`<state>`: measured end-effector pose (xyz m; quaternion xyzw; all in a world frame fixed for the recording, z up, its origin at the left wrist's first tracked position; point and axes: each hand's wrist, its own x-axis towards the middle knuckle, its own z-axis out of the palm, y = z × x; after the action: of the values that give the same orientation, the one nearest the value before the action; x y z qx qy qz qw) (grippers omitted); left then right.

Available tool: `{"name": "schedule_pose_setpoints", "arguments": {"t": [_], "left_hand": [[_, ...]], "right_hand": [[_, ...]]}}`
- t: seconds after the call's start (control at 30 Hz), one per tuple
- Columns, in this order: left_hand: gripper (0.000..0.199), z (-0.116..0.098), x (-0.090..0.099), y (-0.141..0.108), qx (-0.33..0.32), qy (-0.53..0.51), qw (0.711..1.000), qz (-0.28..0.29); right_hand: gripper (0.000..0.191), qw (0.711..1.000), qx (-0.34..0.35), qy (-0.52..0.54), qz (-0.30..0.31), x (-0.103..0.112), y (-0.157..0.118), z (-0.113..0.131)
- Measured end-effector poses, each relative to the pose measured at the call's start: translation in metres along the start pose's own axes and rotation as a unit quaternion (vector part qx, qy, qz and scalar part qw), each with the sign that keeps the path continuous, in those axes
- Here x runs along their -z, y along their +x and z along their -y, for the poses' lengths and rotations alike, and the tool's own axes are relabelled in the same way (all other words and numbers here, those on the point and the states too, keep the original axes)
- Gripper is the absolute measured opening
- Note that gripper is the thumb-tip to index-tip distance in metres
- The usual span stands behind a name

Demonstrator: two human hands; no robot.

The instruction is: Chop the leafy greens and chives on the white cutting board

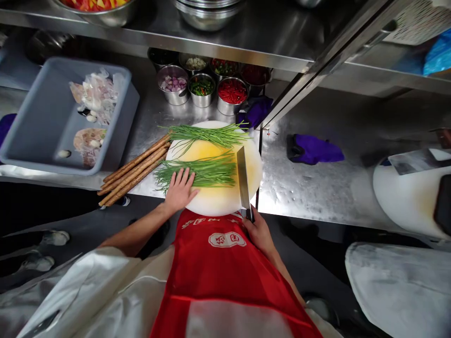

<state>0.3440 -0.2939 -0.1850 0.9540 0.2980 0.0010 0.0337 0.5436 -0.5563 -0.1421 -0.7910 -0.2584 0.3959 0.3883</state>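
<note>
A round white cutting board [211, 202] with a yellow-stained middle bears two bunches of long green stalks. My left hand [180, 189] lies with its fingers spread on the left part of the nearer bunch [214, 172]. The farther bunch [211, 134] lies across the board's back edge, with nobody touching it. My right hand [259, 228] is closed round the dark handle of a cleaver [243, 176] at the board's near right edge. The cleaver's blade points away from me, just right of the nearer bunch's ends.
Long brown roots [136, 170] lean over the counter edge at left, beside a grey bin [132, 110] holding scraps. Behind the board stand several metal cups, one with red chillies [232, 91]. A purple glove [317, 149] and another board [391, 192] are at right. A shelf [229, 49] hangs above.
</note>
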Motion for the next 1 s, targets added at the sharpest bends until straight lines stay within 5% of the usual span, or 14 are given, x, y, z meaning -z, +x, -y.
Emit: {"name": "schedule_pose_setpoints", "arguments": {"t": [0.1,0.33,0.43,0.6,1.0], "left_hand": [[0.075,0.005,0.003,0.022,0.001,-0.01,1.0,-0.018],[0.052,0.038,0.014,0.006,-0.144,-0.027,0.989,0.028],[0.054,0.04,0.026,0.036,-0.14,-0.031,0.99,-0.008],[0.044,0.022,0.039,0.088,-0.239,-0.036,0.969,0.048],[0.025,0.055,0.045,0.084,-0.161,0.008,0.987,-0.003]], "right_hand": [[0.05,1.0,0.003,0.014,0.006,0.002,0.001,-0.001],[0.045,1.0,0.014,0.01,0.0,0.002,0.003,-0.005],[0.044,1.0,0.018,0.017,0.001,0.002,0.004,-0.005],[0.043,0.998,0.015,0.053,-0.004,-0.002,0.003,-0.004],[0.043,0.992,0.0,0.126,-0.031,-0.014,0.002,-0.003]]}}
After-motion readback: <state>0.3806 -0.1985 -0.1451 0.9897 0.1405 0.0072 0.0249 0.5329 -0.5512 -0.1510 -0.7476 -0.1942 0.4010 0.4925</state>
